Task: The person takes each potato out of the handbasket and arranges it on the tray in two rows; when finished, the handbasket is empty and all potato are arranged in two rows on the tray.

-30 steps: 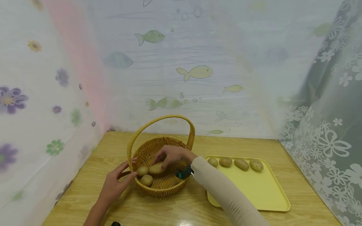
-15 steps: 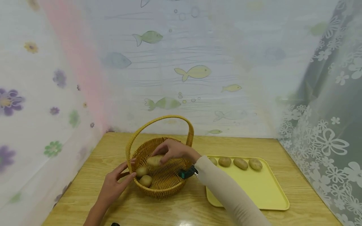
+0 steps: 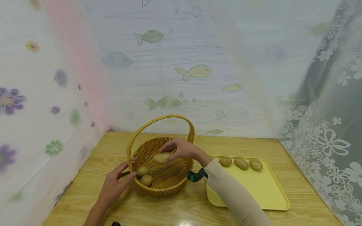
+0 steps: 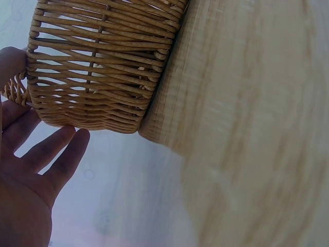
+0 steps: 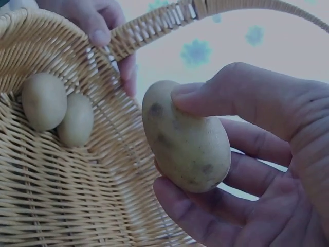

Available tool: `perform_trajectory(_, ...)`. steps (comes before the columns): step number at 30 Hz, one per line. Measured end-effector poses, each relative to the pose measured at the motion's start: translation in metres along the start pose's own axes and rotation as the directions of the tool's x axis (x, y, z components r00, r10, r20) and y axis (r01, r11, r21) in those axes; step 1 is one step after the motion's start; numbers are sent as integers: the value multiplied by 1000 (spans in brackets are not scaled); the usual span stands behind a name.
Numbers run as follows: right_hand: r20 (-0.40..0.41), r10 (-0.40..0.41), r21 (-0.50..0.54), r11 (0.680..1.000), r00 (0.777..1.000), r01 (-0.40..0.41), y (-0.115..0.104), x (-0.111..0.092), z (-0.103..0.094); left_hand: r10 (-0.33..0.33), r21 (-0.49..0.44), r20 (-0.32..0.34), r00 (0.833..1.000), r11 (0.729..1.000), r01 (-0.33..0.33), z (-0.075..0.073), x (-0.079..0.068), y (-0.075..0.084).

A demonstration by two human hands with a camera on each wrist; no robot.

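Note:
A potato (image 3: 160, 158) is pinched between the thumb and fingers of my right hand (image 3: 185, 149), held over the inside of a wicker basket (image 3: 169, 177). Dark blotches mark the skin of this potato (image 5: 186, 144) in the right wrist view. Two other potatoes (image 3: 144, 175) lie together at the left inside the basket. My left hand (image 3: 114, 183) holds the basket's left side by the base of its arched handle (image 3: 129, 150), thumb over the rim. From the left wrist view, its fingers (image 4: 64, 154) reach along the outside of the wicker wall (image 4: 103, 67).
Right of the basket lies a yellow tray (image 3: 254, 191) with several potatoes along its far edge, three of them plainly visible; my right forearm crosses its left side. The wooden table (image 3: 169, 210) is bounded by printed curtains (image 3: 232, 62) behind and at both sides.
My right hand has lifted the potato from beside the other two and carried it up and to the right. My left hand has stayed on the basket.

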State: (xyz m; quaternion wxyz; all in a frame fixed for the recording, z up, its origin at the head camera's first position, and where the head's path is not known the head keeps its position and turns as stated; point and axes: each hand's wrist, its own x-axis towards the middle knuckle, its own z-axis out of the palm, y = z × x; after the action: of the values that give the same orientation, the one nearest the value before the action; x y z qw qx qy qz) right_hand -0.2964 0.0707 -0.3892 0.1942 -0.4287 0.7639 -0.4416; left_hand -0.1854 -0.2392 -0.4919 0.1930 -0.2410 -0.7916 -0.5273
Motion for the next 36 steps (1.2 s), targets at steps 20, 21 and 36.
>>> perform_trajectory(20,-200,18,-80,996,980,-34,-6,-46,-12,11,-1,2,1000,1000,-11,0,0,-2)
perform_trajectory(21,-210,22,-74,997,978,-38,-6,-48,-13,13,0,4,1000,1000,-13,0,0,-2)
perform_trajectory(36,-304,40,-9,999,952,-45,-1,-84,-19,14,15,-7,1000,1000,-13,1,-1,-4)
